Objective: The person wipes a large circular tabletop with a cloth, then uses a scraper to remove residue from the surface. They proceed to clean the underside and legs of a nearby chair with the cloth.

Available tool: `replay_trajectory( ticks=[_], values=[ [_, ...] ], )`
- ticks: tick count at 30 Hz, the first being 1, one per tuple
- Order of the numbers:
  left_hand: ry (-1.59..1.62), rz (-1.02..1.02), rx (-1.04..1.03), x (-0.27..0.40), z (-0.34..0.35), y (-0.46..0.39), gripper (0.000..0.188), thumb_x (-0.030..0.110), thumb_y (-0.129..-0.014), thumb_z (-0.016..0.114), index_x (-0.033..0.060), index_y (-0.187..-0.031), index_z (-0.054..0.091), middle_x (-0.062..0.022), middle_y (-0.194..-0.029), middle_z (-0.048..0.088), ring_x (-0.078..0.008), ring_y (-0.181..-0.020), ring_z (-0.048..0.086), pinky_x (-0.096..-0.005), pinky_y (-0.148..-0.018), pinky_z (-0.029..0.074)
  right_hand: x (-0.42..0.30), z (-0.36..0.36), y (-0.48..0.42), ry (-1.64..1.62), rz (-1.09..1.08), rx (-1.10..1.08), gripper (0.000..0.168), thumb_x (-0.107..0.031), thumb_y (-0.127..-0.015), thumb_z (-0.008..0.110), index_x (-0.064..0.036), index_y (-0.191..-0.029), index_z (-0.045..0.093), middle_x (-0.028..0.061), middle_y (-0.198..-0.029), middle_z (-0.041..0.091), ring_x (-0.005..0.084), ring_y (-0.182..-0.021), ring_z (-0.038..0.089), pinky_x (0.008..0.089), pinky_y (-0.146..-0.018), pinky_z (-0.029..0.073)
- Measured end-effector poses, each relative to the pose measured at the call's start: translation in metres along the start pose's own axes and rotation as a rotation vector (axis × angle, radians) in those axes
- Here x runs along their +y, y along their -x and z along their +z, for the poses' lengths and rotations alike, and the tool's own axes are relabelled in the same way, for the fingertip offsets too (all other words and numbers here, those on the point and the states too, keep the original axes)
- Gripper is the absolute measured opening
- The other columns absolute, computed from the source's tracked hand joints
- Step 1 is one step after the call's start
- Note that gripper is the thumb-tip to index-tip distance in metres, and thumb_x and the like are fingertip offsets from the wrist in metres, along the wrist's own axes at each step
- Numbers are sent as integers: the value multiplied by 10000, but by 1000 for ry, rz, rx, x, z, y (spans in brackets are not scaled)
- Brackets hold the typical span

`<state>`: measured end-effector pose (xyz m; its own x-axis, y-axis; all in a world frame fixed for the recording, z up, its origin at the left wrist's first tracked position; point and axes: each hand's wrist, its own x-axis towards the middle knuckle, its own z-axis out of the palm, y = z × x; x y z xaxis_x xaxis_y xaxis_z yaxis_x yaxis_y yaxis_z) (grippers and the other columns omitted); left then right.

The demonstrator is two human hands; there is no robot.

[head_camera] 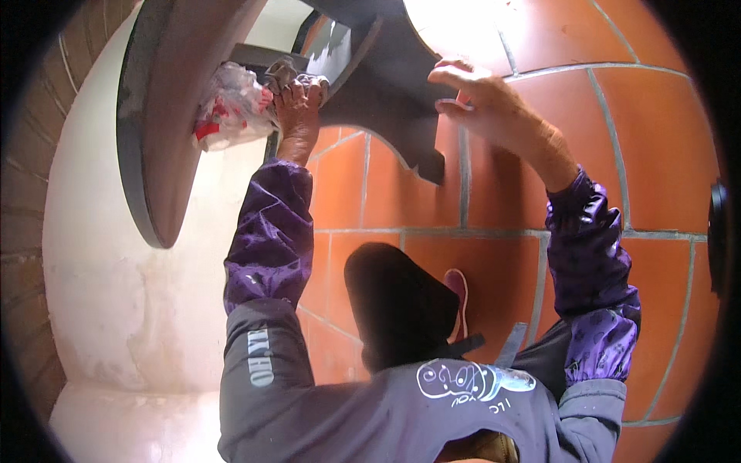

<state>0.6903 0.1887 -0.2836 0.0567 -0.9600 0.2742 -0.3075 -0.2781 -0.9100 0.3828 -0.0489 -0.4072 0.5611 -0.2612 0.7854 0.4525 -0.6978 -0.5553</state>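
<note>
My left hand [298, 116] reaches forward with its fingers bent over a crumpled grey cloth [282, 74]. The cloth lies against a low rail [260, 55] of dark wooden furniture. Touching that hand on its left is a clear plastic bag [234, 110] with red markings, its contents hard to make out. My right hand [492, 104] is beside the right edge of a dark curved furniture panel [393, 87]. Its thumb and fingers are apart, with no held thing visible; whether the fingertips touch the panel is unclear.
A rounded dark wooden top [168, 133] juts out at upper left, before a stained pale wall [98, 260]. Orange floor tiles [579, 272] with grey joints spread below. A glaring white area [457, 26] is at the top. My shoe [457, 289] rests on the tiles.
</note>
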Motion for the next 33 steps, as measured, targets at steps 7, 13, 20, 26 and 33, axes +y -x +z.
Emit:
replay_trajectory(
  ticks=[7, 13, 20, 26, 33],
  values=[
    [658, 163, -333, 51, -76, 81, 459, 61, -736, 688, 148, -1172, 576, -119, -1057, 608, -309, -904, 626, -435, -774, 508, 24, -44, 1, 86, -90, 140, 256, -216, -888, 662, -72, -1099, 647, 128, -921, 690, 295, -724, 678, 368, -692, 560],
    [318, 12, 165, 29, -73, 11, 452, 33, -757, 645, 111, -1197, 574, -183, -1177, 549, -369, -1055, 559, -479, -857, 467, 9, -57, -5, 10, 189, 86, 245, -217, -908, 633, -80, -1109, 661, 124, -957, 712, 291, -745, 679, 354, -730, 557],
    [187, -69, 50, -11, 0, -12, 318, 126, -832, 602, 130, -1146, 551, -164, -1084, 595, -357, -1010, 576, -472, -823, 486, -6, -43, -14, 36, 7, 18, 174, -154, -897, 628, -55, -1035, 667, 160, -885, 696, 308, -778, 679, 368, -745, 552],
    [788, -315, -37, -3, -31, -2, 373, 81, -812, 626, 78, -1169, 519, -184, -1020, 603, -419, -935, 586, -504, -824, 477, 4, -60, -11, 123, 56, 47, 198, -178, -896, 640, -46, -1037, 685, 176, -931, 709, 296, -765, 696, 364, -723, 559],
    [656, -385, -13, 24, 8, -54, 514, 202, -860, 623, 22, -1303, 436, -225, -1186, 573, -402, -1175, 502, -472, -959, 422, 33, -53, 25, 305, -66, -207, 69, -76, -882, 609, -12, -895, 630, 204, -803, 656, 317, -741, 682, 371, -661, 568]
  ],
)
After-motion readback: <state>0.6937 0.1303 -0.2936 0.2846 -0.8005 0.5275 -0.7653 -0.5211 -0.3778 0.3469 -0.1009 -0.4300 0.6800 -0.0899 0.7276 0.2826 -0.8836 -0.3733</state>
